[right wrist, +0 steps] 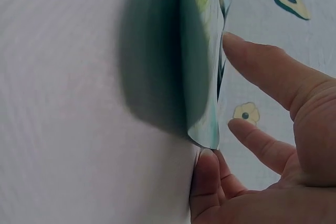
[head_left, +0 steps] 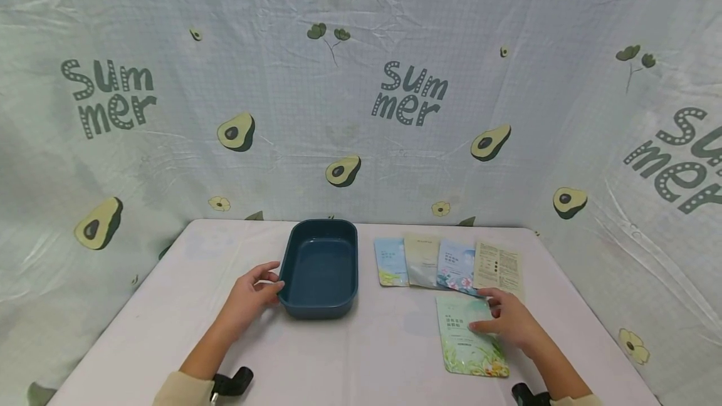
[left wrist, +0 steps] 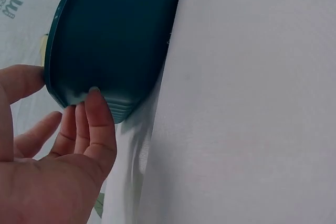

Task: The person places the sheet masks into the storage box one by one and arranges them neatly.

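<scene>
Fingers of left hand (head_left: 249, 298) and right hand (head_left: 511, 323): spread, slightly bent, not closed into a grip. Backdrop (head_left: 282, 93): avocado-printed, behind pale desk (head_left: 383, 356). Blue tray (head_left: 319, 271): on desk, near-left corner touched by left hand. Row of four packets (head_left: 422, 262): overlapping, right of tray. Green packet (head_left: 462, 343): nearer side of row, right-hand thumb over its face.

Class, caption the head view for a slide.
Left grip at a dark blue rectangular tray, right grip at a green flower-printed flat packet, four pale blue and beige packets behind.
</scene>
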The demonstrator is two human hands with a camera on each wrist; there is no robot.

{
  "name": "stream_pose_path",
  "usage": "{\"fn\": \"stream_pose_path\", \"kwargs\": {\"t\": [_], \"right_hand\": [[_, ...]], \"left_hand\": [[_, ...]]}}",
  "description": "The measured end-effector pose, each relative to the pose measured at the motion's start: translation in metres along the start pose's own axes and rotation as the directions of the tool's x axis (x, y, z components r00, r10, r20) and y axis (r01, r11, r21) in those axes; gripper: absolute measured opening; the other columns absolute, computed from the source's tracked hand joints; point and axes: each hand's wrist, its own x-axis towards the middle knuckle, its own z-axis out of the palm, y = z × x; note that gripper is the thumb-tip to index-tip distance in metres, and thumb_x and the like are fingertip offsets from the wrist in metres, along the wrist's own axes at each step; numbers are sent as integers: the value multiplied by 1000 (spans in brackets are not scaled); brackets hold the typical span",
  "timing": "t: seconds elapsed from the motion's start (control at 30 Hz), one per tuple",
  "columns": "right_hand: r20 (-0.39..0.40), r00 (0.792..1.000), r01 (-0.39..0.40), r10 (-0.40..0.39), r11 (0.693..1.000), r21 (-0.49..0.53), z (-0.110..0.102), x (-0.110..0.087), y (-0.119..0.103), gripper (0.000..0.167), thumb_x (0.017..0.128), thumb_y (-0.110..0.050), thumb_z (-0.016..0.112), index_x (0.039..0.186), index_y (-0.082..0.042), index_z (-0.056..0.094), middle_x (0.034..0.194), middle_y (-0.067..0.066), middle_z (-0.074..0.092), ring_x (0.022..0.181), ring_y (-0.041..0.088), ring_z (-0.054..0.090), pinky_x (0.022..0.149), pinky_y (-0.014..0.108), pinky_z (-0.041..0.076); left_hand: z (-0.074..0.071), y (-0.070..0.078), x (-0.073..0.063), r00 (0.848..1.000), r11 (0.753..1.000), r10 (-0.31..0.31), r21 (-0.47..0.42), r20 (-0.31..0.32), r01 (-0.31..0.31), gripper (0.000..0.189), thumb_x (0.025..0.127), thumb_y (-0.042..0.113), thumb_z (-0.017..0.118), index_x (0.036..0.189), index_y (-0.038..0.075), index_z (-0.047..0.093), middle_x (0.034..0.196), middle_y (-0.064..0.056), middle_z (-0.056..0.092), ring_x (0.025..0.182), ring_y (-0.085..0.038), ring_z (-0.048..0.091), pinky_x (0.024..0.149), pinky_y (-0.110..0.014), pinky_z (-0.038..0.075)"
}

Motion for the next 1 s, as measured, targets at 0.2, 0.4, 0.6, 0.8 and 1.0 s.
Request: {"fn": "stream_pose_path", "kwargs": {"t": [0.2,0.4,0.6,0.8,1.0], "right_hand": [[3,1000,-3,3,1000,-20,1,2,1,91,70,-30,95,145,-3,52,130,24,59,109,32,57,89,45,54],[-4,1000,-6,6,1000,-31,1,2,0,91,69,-30,96,144,-4,52,119,19,60,103,29,55,82,37,51],[-9,1000,-10,10,999,-50,1,0,-3,96,69,-30,96,148,-5,47,110,15,57,97,27,53,76,34,47],[-12,1000,-11,10,998,-57,1,-1,-3,98,68,-31,96,149,-6,47,104,13,55,93,26,51,73,34,43],[-16,1000,-5,4,999,-53,2,-1,-1,96,68,-33,95,148,-6,49,103,13,55,93,26,51,72,34,43]], "left_hand": [[-2,0,1,999,995,-17,-101,35,20,56,100,13,65,151,2,44,121,-16,53,90,-11,64,80,-25,59],[-4,-5,5,997,984,-33,-174,68,45,59,100,9,65,153,1,42,116,-10,52,87,-10,63,81,-25,59],[-6,-5,7,995,975,-31,-215,93,51,59,100,8,64,153,2,40,111,-7,52,86,-12,63,79,-24,60],[-7,-2,7,992,965,-39,-252,116,68,61,100,6,63,155,2,37,109,-4,51,81,-13,63,75,-24,60],[-6,-2,6,990,959,-49,-271,132,84,62,100,5,62,156,1,34,108,-3,51,80,-12,63,73,-25,60]]}}
